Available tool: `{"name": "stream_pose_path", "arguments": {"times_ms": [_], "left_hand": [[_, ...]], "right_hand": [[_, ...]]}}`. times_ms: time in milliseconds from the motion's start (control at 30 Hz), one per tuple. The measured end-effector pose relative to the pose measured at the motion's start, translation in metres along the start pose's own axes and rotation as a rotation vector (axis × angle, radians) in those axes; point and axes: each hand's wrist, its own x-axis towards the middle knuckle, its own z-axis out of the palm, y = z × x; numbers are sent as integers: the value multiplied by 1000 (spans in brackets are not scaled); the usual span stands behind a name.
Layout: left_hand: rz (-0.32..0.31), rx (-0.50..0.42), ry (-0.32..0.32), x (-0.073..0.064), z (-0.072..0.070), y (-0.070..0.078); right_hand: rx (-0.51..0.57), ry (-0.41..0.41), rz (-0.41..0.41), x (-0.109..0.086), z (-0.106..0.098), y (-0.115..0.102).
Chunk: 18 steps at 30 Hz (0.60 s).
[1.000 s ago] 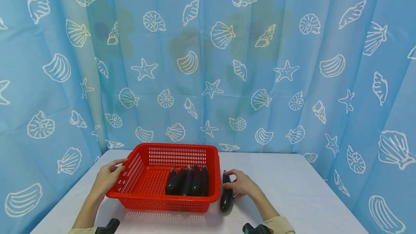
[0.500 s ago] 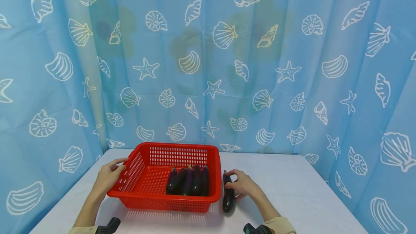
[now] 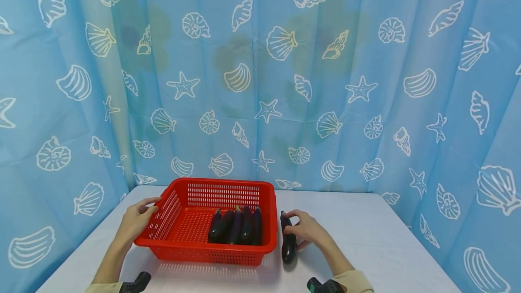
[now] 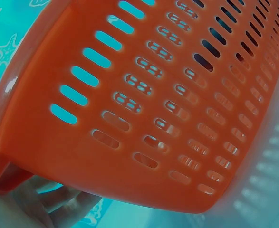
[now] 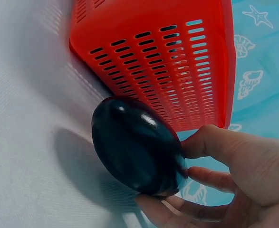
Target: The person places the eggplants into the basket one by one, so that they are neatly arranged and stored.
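A dark purple eggplant lies lengthwise just right of the red plastic basket. My right hand pinches it from the right, between thumb and fingers. In the right wrist view the eggplant's glossy rounded end faces the camera, beside the basket's slotted wall; whether it touches the cloth I cannot tell. At the basket's left side my left hand holds the rim, and the left wrist view has its fingers partly hidden behind it. Several more eggplants lie side by side in the basket's right half.
A white cloth covers the table beneath the basket. Blue curtains with white shell and starfish prints stand behind the table and along both sides.
The eggplant in my right hand has shifted a little to the right, away from the basket, then slightly toward the back. My left hand and the basket have stayed in place.
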Motion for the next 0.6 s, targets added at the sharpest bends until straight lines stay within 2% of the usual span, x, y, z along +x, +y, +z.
{"name": "stream_pose_path", "arguments": {"times_ms": [367, 600], "left_hand": [[-4, -3, -2, 0, 0, 0], [-6, -3, -2, 0, 0, 1]], "right_hand": [[38, 8, -26, -4, -11, -8], [28, 19, -13, -5, -18, -12]]}}
